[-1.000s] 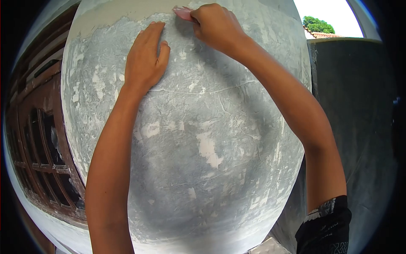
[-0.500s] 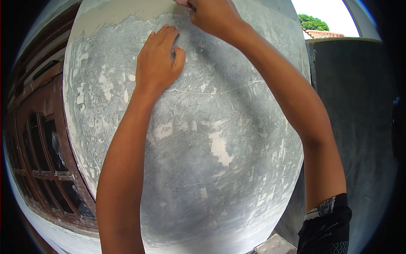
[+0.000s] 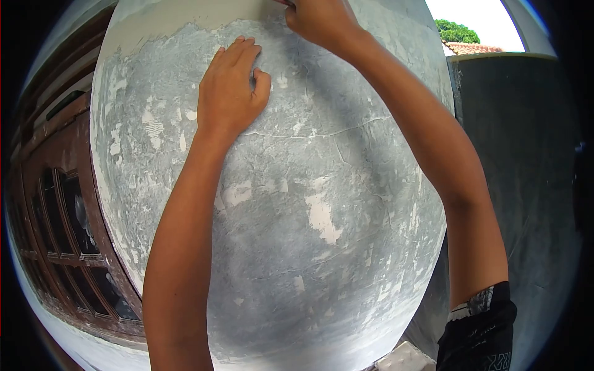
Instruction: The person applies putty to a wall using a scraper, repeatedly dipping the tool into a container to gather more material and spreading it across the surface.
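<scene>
My left hand (image 3: 232,89) rests flat against the grey wall (image 3: 266,241), with the thumb held apart from the fingers. The wall's surface is rough and patchy, with white spots and a thin crack running across it. At the top edge of the view, my right hand (image 3: 325,21) is closed around a thin reddish object (image 3: 283,2). Most of that object lies outside the picture, so its kind cannot be made out. Smooth beige paint (image 3: 179,13) covers the wall's upper part, ending in a ragged edge just above my left fingertips.
On the left is a brown wooden frame with glass panes (image 3: 77,213). A dark panel (image 3: 520,154) stands to the right of the wall. Low at the right, near the wall's foot, is a pale block-like object (image 3: 405,358). Beyond are a tiled roof and a tree (image 3: 456,32).
My right hand has shifted slightly to the right along the top of the view, and less of the reddish object shows. The left hand stays in place on the wall.
</scene>
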Demonstrator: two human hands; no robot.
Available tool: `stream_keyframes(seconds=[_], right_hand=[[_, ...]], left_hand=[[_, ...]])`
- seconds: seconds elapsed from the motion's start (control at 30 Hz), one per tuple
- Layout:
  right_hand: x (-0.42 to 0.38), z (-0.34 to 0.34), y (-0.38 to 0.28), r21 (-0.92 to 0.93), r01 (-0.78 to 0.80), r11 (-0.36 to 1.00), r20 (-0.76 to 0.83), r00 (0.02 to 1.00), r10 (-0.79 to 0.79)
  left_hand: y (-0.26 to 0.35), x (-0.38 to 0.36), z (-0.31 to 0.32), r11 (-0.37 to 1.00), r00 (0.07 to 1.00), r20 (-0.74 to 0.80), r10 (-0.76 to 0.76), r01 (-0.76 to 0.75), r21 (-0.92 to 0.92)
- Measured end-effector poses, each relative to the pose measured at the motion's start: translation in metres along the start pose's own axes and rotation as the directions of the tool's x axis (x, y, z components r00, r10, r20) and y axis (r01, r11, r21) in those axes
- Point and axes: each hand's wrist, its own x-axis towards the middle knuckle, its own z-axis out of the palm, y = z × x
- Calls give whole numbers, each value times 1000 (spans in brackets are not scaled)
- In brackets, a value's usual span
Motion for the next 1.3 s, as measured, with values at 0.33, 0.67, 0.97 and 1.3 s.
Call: stream_keyframes(seconds=[0.33,0.67,0.97,1.3], right_hand=[[-20,19,16,-2,230,973,38,973,-229],[17,22,82,-134,6,991,-67,998,-16],[-25,-6,42,-76,10,997,87,996,-3],[-36,23,54,-188,159,969,152,980,-131]], left_hand=[[1,1,-1,1000,1000,-2,0,0,-5],[1,0,-1,1000,1000,8,1,-1,15],[1,0,2,1000,999,-40,28,-28,-3],[1,-1,-1,1000,1000,3,-6,6,12]])
